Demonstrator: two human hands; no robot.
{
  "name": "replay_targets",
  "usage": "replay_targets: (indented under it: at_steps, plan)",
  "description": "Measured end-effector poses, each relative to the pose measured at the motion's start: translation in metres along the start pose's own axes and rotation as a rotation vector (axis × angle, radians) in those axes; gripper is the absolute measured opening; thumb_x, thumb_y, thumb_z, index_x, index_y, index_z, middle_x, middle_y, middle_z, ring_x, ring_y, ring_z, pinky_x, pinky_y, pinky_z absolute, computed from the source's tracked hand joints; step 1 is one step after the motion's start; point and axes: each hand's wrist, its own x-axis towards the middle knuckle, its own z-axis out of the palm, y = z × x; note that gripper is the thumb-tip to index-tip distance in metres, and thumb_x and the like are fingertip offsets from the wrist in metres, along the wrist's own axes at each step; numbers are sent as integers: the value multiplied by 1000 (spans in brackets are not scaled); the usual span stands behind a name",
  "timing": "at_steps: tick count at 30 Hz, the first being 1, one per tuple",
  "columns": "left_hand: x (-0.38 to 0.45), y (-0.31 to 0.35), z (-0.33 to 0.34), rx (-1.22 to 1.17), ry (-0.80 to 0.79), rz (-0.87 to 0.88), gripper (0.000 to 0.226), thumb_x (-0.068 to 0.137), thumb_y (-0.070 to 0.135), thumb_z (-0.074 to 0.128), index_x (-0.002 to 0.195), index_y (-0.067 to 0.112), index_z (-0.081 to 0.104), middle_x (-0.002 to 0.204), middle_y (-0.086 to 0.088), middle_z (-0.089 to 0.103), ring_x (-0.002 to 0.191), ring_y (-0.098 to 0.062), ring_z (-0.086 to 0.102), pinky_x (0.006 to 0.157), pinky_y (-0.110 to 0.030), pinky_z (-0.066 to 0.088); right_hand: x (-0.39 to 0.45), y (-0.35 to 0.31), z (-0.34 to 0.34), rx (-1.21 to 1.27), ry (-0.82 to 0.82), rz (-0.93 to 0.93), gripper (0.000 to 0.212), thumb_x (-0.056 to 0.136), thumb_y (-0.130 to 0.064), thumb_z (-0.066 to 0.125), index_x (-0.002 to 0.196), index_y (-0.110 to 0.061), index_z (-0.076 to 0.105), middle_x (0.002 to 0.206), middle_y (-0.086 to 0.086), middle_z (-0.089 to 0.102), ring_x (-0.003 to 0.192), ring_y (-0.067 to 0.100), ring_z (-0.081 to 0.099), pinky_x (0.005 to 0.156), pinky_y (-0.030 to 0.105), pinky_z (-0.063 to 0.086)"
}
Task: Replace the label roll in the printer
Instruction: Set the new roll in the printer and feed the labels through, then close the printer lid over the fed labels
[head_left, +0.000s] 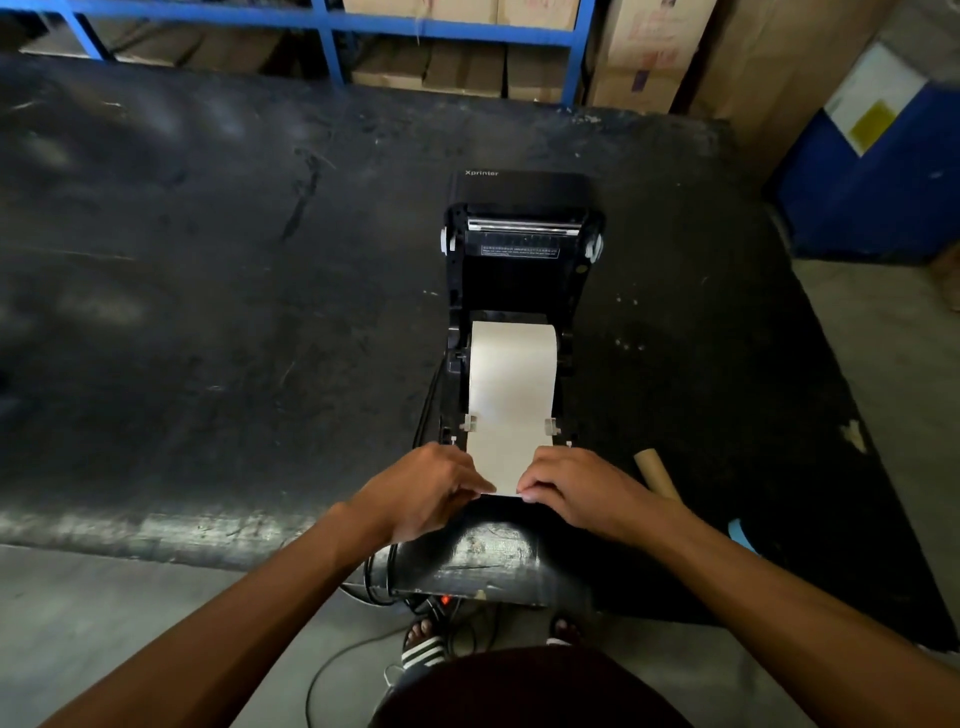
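Left hand (431, 486) and right hand (576, 486) pinch the label strip's (506, 447) 6 o'clock corners, keeping it flat and centred between the open printer's (519, 280) guides.

1. A printer (522, 270) stands on the bench (208, 312), toward its right near corner, its lid (522, 218) swung open away from the person.
2. A label roll (511, 364) sits in the printer's bay, its paper strip running toward the near edge.
3. The left hand (431, 488) and right hand (576, 491) pinch the strip's near corners.
4. A cardboard core (657, 473) lies just right of the right hand.
5. Shelving (332, 31) with boxes (467, 67) stands behind the bench.
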Motion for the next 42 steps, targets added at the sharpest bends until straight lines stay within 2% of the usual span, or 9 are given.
replay_targets:
  at_steps: [13, 18, 21, 24, 28, 31, 35, 37, 42]
  plan:
    - [-7, 5, 13, -49, -222, -14, 22, 94, 17, 61, 111, 17, 74, 110, 1, 76, 94, -11, 71, 81, -14, 46, 0, -13, 10, -73, -253, -29, 15, 89, -24, 59, 95, -19, 72, 99, -4, 70, 86, 11, 61, 78, 30, 51]
    - [-8, 1, 14, -41, -283, -40, 22, 96, 24, 58, 112, 24, 74, 109, 6, 76, 93, -7, 70, 84, -27, 56, 1, -14, 11, -72, -275, -41, 15, 89, -22, 59, 94, -17, 72, 98, -2, 70, 86, 13, 61, 77, 29, 49]
    - [-12, -2, 14, -25, -4, -96, 29, 95, 40, 51, 113, 28, 72, 103, 9, 74, 85, -3, 66, 77, -32, 57, 0, -13, 14, -79, -285, -21, 17, 91, -21, 57, 98, -16, 72, 103, 1, 69, 92, 16, 61, 82, 33, 49]
    - [-12, -9, 22, -226, 461, -402, 43, 91, 32, 62, 133, 27, 57, 112, 5, 58, 95, -7, 58, 86, -30, 53, -2, -14, 19, -108, -283, -6, 20, 93, -15, 50, 98, -13, 70, 106, 5, 64, 95, 23, 60, 83, 38, 49]
    - [-1, -22, 24, -668, 389, -751, 65, 93, 31, 61, 151, 29, 32, 121, 6, 61, 105, -15, 65, 95, -40, 55, 1, -18, -3, -73, -368, -11, 24, 93, -14, 48, 105, -11, 69, 111, 6, 67, 100, 22, 62, 86, 33, 47]
    - [2, -23, 24, -775, 320, -802, 58, 96, 23, 58, 149, 20, 36, 120, 7, 64, 106, -15, 65, 100, -44, 52, 20, 1, -56, 51, -166, 35, 17, 90, -21, 55, 94, -18, 72, 93, -4, 73, 84, 12, 66, 83, 30, 53]
    - [5, -22, 20, -795, 311, -829, 54, 95, 18, 60, 146, 18, 41, 124, -1, 67, 107, -16, 65, 103, -44, 49, 50, 38, -130, 377, 525, 318, 11, 92, -18, 58, 94, -17, 68, 68, -6, 62, 59, 8, 56, 58, 24, 44]
    - [4, -21, 18, -787, 305, -836, 53, 95, 18, 59, 146, 19, 42, 118, 1, 69, 104, -16, 66, 102, -43, 50, 65, 45, -155, 711, 780, 516, 18, 97, -29, 50, 104, -16, 60, 76, -1, 59, 63, 13, 54, 54, 24, 42]
    - [4, -19, 16, -877, 315, -838, 53, 95, 12, 60, 145, 14, 42, 117, 1, 68, 104, -15, 66, 104, -42, 49, 98, 43, -180, 1169, 622, 697, 79, 87, -72, 35, 148, -22, 33, 149, 5, 43, 131, 26, 46, 106, 45, 41]
